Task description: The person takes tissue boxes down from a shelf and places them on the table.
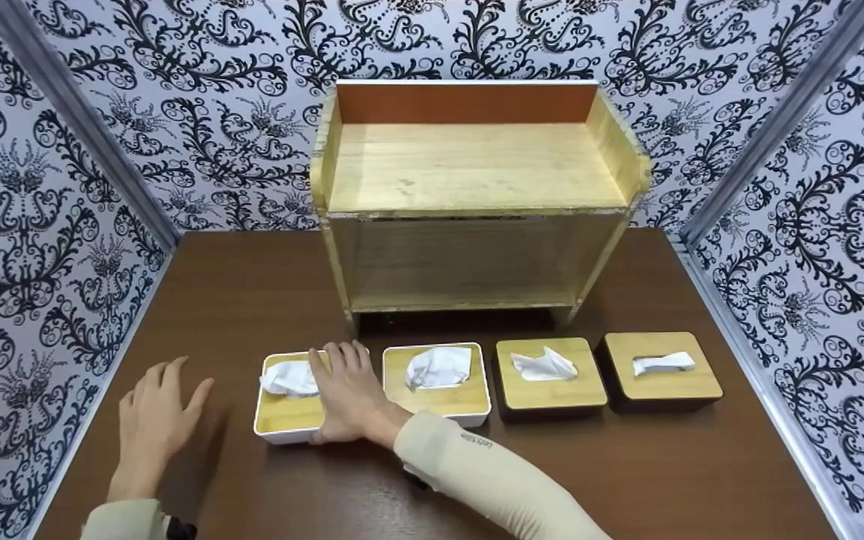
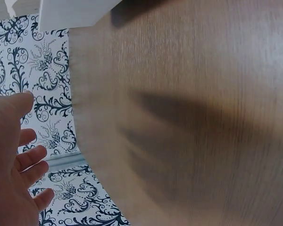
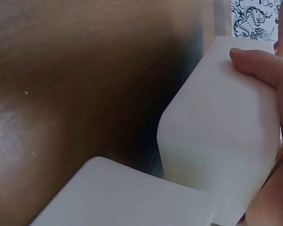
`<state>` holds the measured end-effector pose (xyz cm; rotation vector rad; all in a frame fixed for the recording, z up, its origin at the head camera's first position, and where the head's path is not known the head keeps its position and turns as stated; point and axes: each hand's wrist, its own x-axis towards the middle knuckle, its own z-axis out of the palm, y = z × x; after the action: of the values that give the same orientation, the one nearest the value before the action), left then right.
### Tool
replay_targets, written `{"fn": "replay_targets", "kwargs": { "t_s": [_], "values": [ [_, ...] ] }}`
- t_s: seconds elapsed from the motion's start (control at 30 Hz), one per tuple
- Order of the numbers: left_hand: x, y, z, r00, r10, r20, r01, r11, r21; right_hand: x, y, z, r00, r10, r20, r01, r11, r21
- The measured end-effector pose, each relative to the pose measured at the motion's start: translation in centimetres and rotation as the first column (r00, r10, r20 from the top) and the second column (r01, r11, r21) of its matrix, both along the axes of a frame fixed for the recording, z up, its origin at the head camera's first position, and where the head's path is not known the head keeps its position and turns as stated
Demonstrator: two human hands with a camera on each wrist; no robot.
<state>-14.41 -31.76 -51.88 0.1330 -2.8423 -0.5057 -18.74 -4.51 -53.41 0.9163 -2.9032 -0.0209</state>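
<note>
A white tissue box [image 1: 291,409] with a light wood lid and a tuft of white tissue stands leftmost in a row. My right hand [image 1: 349,394] reaches over its right end and grips it; the thumb [image 3: 254,63] lies along the white side wall, and the hand hides part of the lid. To its right is a second white tissue box [image 1: 438,375], whose corner also shows low in the right wrist view. Left of the row, my left hand [image 1: 154,412] hovers over the table with spread fingers and holds nothing; its shadow falls on the wood in the left wrist view.
Two dark brown tissue boxes with wood lids, one [image 1: 552,394] beside the other [image 1: 668,386], continue the row rightward. Behind stands a two-level wooden shelf [image 1: 477,169] on the brown table [image 1: 244,277]. Patterned walls [image 1: 214,112] enclose the back and both sides.
</note>
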Motion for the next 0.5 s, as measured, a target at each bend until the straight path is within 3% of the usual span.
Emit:
{"fn": "replay_targets", "kwargs": {
  "t_s": [0.5],
  "values": [
    [0.1, 0.4, -0.4, 1.0, -0.006, 0.026, 0.006, 1.0, -0.007, -0.3, -0.3, -1.7, 0.999, -0.024, 0.034, 0.023, 1.0, 0.011]
  ]
}}
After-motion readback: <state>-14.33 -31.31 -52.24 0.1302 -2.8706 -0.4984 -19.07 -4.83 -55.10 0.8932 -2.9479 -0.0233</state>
